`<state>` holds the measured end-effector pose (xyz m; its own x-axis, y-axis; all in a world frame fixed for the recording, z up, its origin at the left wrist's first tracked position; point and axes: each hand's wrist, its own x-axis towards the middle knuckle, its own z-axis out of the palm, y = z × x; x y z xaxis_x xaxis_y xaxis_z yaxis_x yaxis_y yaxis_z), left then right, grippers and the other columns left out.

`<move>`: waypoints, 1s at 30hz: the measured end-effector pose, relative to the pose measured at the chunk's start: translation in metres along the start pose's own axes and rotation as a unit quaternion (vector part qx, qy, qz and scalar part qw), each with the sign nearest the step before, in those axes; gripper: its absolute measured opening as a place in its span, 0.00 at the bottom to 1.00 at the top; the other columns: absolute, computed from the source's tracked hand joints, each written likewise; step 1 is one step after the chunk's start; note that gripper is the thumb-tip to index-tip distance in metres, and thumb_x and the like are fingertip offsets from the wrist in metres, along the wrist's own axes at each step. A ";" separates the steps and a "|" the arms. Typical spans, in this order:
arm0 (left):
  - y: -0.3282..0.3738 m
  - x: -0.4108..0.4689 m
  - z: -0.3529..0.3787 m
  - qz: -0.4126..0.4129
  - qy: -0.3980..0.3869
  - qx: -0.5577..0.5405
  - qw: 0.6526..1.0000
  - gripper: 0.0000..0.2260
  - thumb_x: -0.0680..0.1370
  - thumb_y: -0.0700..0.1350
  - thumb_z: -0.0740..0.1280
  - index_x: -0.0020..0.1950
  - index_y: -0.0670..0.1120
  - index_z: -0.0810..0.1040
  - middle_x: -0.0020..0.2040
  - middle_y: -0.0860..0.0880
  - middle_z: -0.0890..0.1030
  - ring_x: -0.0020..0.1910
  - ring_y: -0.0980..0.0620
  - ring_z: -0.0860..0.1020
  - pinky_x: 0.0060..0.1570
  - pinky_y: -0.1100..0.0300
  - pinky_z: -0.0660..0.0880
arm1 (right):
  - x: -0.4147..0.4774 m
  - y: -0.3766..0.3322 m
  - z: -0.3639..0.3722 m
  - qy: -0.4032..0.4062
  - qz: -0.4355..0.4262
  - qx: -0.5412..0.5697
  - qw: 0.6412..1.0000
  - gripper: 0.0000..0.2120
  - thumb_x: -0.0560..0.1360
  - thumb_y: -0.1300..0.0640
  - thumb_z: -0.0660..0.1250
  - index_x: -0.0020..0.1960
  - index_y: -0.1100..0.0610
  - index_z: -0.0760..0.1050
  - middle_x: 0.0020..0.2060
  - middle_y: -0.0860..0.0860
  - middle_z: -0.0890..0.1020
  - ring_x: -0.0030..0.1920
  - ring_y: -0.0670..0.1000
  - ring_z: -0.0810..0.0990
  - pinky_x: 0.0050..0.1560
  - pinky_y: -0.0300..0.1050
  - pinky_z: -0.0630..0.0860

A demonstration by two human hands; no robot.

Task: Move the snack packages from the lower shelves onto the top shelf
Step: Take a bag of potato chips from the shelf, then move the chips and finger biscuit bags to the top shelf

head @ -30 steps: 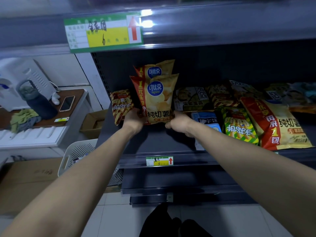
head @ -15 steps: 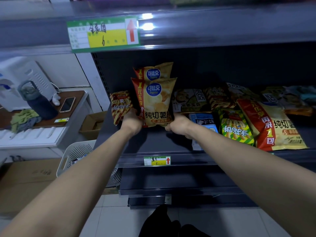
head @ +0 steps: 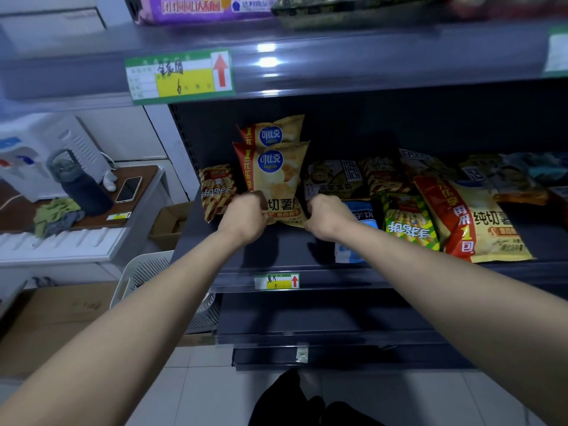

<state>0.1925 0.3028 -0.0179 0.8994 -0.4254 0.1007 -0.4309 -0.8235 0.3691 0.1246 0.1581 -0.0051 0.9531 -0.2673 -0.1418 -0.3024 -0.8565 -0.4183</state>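
Observation:
Two yellow chip bags stand upright, one behind the other, on the lower shelf (head: 276,253). My left hand (head: 246,215) grips the lower left corner of the front chip bag (head: 273,176), and my right hand (head: 327,215) grips its lower right corner. The rear chip bag (head: 273,132) peeks out above it. A small striped snack pack (head: 216,189) leans just left of my left hand. The top shelf (head: 338,56) runs overhead and carries a purple package (head: 196,9) and a dark package (head: 353,7).
More snack bags lie to the right on the lower shelf: a blue pack (head: 359,219), a green pack (head: 408,226), a large yellow chip bag (head: 479,222). Left of the rack stand a table with a phone (head: 129,189), a bottle (head: 80,186), a white basket (head: 144,275) and cardboard boxes.
The view has tilted up, so the top shelf and its packages show. Both hands keep their hold on the front chip bag, which sits slightly higher off the shelf.

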 end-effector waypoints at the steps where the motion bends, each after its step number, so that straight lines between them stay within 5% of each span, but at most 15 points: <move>1: 0.009 -0.006 -0.005 0.018 -0.015 0.024 0.999 0.10 0.74 0.39 0.66 0.54 0.39 0.76 0.53 0.38 0.79 0.52 0.38 0.77 0.44 0.56 0.71 | -0.008 0.000 -0.007 0.000 -0.012 -0.035 0.999 0.10 0.72 0.66 0.64 0.34 0.59 0.66 0.48 0.59 0.79 0.40 0.57 0.74 0.37 0.44 0.69; 4: 0.045 -0.024 -0.023 0.060 -0.078 0.095 0.991 0.07 0.72 0.41 0.68 0.47 0.39 0.75 0.48 0.40 0.78 0.48 0.38 0.77 0.39 0.55 0.70 | -0.036 0.008 -0.035 0.015 -0.049 -0.120 0.991 0.04 0.72 0.64 0.64 0.46 0.61 0.72 0.52 0.58 0.78 0.46 0.59 0.77 0.40 0.46 0.69; 5: 0.060 -0.030 -0.031 0.073 -0.096 0.113 0.986 0.07 0.72 0.41 0.69 0.44 0.41 0.73 0.46 0.41 0.77 0.46 0.39 0.77 0.38 0.55 0.69 | -0.046 0.013 -0.047 0.021 -0.051 -0.141 0.988 0.09 0.72 0.63 0.64 0.52 0.60 0.73 0.54 0.58 0.77 0.50 0.60 0.78 0.41 0.46 0.68; 8: 0.112 -0.044 -0.057 0.110 -0.125 0.141 0.976 0.10 0.73 0.44 0.69 0.52 0.41 0.76 0.50 0.41 0.79 0.48 0.40 0.78 0.41 0.54 0.72 | -0.081 0.028 -0.091 0.042 -0.042 -0.186 0.981 0.14 0.73 0.60 0.64 0.58 0.60 0.73 0.58 0.58 0.77 0.57 0.61 0.77 0.45 0.46 0.68; 12: 0.189 -0.064 -0.089 0.194 -0.107 0.149 0.964 0.12 0.73 0.48 0.69 0.54 0.44 0.76 0.53 0.42 0.80 0.52 0.41 0.78 0.42 0.56 0.73 | -0.133 0.053 -0.161 0.085 -0.022 -0.212 0.973 0.14 0.71 0.59 0.67 0.56 0.60 0.75 0.57 0.59 0.78 0.56 0.61 0.78 0.45 0.46 0.70; 17: 0.279 -0.091 -0.125 0.274 -0.070 0.114 0.952 0.13 0.73 0.48 0.69 0.57 0.47 0.77 0.55 0.46 0.80 0.54 0.45 0.77 0.51 0.52 0.76 | -0.191 0.087 -0.236 0.131 0.006 -0.212 0.968 0.08 0.72 0.56 0.68 0.42 0.54 0.68 0.45 0.56 0.77 0.48 0.59 0.78 0.41 0.44 0.69; 20: 0.326 -0.099 -0.140 0.308 -0.038 0.093 0.946 0.14 0.73 0.49 0.69 0.57 0.48 0.78 0.54 0.47 0.80 0.53 0.46 0.78 0.50 0.52 0.76 | -0.215 0.113 -0.273 0.160 0.023 -0.203 0.966 0.06 0.73 0.55 0.67 0.44 0.55 0.70 0.43 0.55 0.76 0.42 0.57 0.74 0.39 0.44 0.69; 24: 0.384 -0.106 -0.151 0.334 0.006 0.070 0.940 0.13 0.73 0.50 0.70 0.55 0.48 0.79 0.52 0.47 0.81 0.51 0.47 0.78 0.50 0.54 0.75 | -0.247 0.150 -0.313 0.209 0.029 -0.202 0.956 0.10 0.73 0.52 0.68 0.50 0.57 0.74 0.47 0.56 0.78 0.48 0.59 0.77 0.39 0.44 0.68; 30: 0.458 -0.118 -0.145 0.359 0.025 0.027 0.933 0.12 0.72 0.51 0.70 0.54 0.48 0.80 0.49 0.50 0.80 0.49 0.49 0.78 0.50 0.55 0.76 | -0.283 0.204 -0.347 0.250 0.066 -0.205 0.944 0.10 0.74 0.52 0.66 0.51 0.57 0.75 0.39 0.53 0.72 0.41 0.58 0.73 0.38 0.45 0.68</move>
<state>-0.0999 0.0305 0.2735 0.3790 -0.8574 0.3481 -0.9254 -0.3512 0.1425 -0.2038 -0.0938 0.2616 0.8240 -0.4711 0.3149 -0.4878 -0.8725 -0.0290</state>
